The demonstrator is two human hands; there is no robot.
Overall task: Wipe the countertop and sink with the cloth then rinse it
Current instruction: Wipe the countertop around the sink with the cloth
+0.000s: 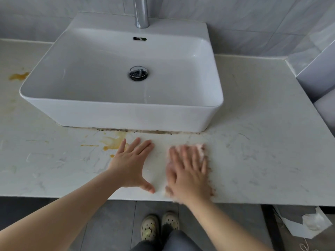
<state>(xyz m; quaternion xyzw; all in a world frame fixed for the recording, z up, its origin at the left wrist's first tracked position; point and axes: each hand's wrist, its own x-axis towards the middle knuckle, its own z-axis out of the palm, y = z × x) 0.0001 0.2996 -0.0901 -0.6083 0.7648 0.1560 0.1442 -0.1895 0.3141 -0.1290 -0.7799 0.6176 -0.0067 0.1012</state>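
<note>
Right hand (188,174) pressed flat, fingers spread, on pale pink cloth (200,148) atop white marbled counter (262,160); left hand (133,165) splayed, empty. Risk: smearing orange-yellow stains (113,142) toward white rectangular ceramic sink (119,113).

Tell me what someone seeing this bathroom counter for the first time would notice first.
Probably the orange-yellow stains on the pale countertop, just in front of the white basin beside the left hand, with another stain at the far left. Next, the right hand, blurred, pressing a pink cloth flat on the counter near its front edge.
</note>
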